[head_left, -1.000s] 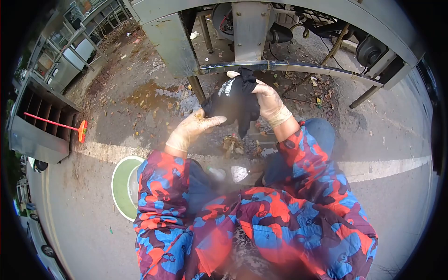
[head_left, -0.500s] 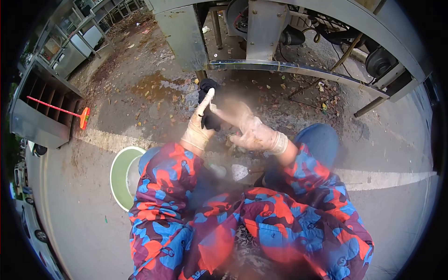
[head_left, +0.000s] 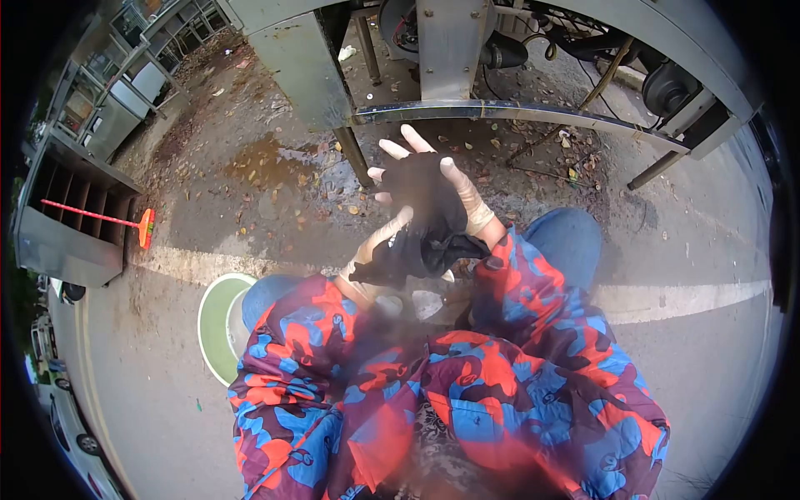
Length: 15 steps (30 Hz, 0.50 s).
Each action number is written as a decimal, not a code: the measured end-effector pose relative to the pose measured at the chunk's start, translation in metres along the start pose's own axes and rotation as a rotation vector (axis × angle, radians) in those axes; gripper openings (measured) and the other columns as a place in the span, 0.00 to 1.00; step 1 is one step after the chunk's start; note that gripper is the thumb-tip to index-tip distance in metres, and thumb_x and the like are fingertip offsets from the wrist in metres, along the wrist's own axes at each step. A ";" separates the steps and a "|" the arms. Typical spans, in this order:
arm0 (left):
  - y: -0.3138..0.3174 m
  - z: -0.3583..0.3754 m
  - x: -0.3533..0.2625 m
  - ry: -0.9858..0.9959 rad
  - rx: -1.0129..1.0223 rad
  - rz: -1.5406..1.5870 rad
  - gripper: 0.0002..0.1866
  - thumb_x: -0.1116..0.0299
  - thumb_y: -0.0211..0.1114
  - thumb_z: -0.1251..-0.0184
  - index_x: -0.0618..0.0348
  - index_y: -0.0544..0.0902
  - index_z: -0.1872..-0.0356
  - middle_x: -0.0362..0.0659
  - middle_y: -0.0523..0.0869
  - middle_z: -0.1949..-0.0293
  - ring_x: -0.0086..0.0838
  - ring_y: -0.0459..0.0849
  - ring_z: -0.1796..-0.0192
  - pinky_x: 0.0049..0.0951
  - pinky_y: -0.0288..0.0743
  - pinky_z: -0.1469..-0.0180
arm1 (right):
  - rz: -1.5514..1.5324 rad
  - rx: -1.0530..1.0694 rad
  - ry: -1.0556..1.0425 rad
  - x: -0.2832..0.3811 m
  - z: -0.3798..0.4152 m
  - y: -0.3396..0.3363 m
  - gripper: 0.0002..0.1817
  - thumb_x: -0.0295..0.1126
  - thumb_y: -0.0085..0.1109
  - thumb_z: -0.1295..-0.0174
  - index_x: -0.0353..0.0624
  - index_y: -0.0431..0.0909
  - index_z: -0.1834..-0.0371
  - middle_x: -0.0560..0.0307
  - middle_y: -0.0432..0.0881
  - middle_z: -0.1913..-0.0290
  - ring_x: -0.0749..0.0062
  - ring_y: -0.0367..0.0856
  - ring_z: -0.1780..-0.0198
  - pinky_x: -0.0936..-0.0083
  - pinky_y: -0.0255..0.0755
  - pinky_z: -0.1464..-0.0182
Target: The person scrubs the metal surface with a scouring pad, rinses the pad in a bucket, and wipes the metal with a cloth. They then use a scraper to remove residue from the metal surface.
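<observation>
Black cloth (head_left: pixel 429 221) lies bunched between my gloved hands, covering much of both. My right hand (head_left: pixel 471 204) wears a thin whitish glove; its fingers stretch up and apart past the cloth, which lies across the palm. Lower and to the left, my left hand (head_left: pixel 377 247), gloved the same way, grips the cloth's lower edge with its thumb pointing up. Its other fingers are hidden behind the cloth. Blur hides the cloth's exact shape.
A green-rimmed bucket (head_left: pixel 218 333) stands beside my left knee. Ahead is a metal frame (head_left: pixel 500 111) with machinery underneath. An orange broom (head_left: pixel 147 228) leans on a metal shelf unit (head_left: pixel 71 242) at left. Fallen leaves and a wet patch (head_left: pixel 271 162) mark the ground.
The black cloth, which hung at my left hand, now spreads across my right palm. My right hand has turned with fingers upward; my left hand has lowered slightly.
</observation>
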<state>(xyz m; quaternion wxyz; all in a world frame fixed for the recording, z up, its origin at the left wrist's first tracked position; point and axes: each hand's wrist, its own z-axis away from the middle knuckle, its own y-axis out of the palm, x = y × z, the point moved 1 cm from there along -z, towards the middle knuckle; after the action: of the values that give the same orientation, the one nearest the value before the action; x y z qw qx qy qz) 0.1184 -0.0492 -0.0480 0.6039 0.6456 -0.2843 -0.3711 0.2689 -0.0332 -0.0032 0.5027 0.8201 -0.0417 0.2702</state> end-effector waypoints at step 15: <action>-0.012 -0.033 -0.011 -0.087 -0.849 -2.197 0.26 0.51 0.67 0.43 0.63 0.79 0.53 0.57 0.86 0.58 0.52 0.84 0.51 0.44 0.77 0.49 | 1.736 -0.710 0.243 -0.050 -0.037 -0.116 0.07 0.30 0.51 0.38 0.46 0.80 0.65 0.62 0.84 0.69 0.66 0.83 0.63 0.76 0.73 0.57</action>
<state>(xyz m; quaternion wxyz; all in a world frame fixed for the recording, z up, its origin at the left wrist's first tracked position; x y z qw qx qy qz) 0.1384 -0.0197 -0.0587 0.1166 0.2779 0.5501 -0.7788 0.2504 0.0450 -0.1073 0.3470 0.2678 -0.6647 0.6050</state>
